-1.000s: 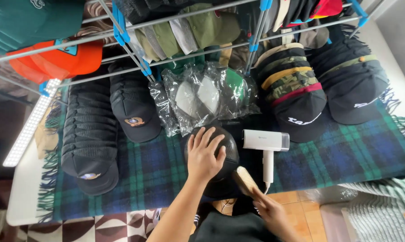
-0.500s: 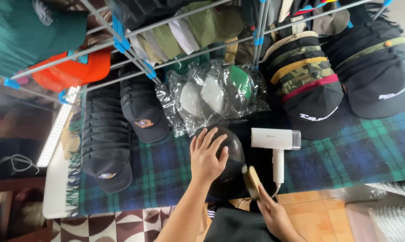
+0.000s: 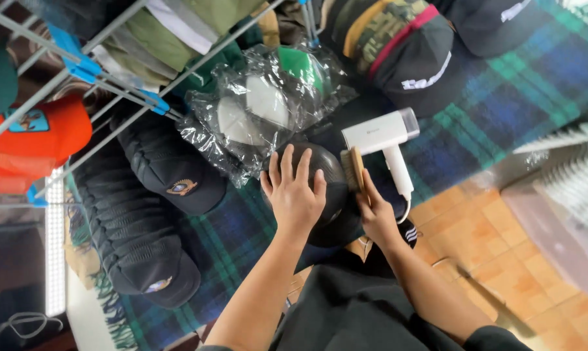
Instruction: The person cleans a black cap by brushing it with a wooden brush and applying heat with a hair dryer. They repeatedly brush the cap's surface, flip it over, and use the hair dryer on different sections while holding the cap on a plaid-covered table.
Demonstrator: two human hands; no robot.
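While the left hand (image 3: 294,195) lies spread flat on a rounded black cap (image 3: 326,172), the right hand (image 3: 375,218) grips a wooden brush (image 3: 354,170). A smooth white plastic steamer (image 3: 385,140) rests beside them on plaid cloth (image 3: 502,104).

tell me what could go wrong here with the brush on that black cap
1. The white handheld steamer lies right beside the wooden brush in the right hand; a wide stroke could knock it.
2. The left hand only rests flat on the black cap, so the cap might slide on the plaid blanket.
3. The plastic-wrapped caps touch the cap's far side and could get pushed.
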